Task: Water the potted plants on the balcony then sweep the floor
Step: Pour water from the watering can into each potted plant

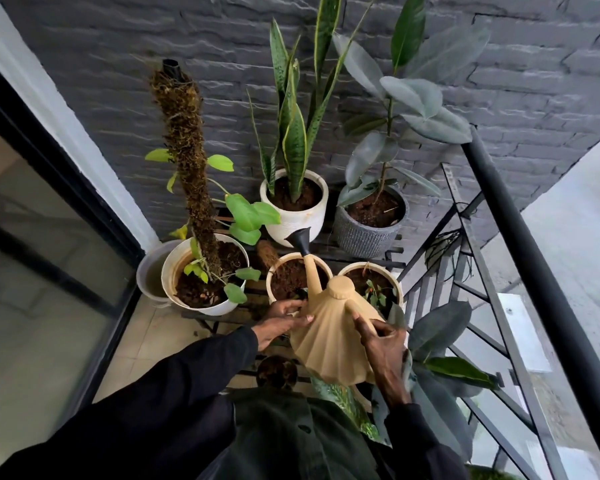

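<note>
Grey brick wall backs potted plants on tiled floor.

two bare hands, the left hand and right hand, emerge from long black sleeves that cover both arms to the wrists. below the sleeves, at the chest, a dark green buttoned garment shows, with a round dark button near its front edge.

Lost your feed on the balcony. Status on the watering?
Right hand grips watering can handle; left hand steadies its side. Spout over the small middle pot. Nothing in the way.
</note>
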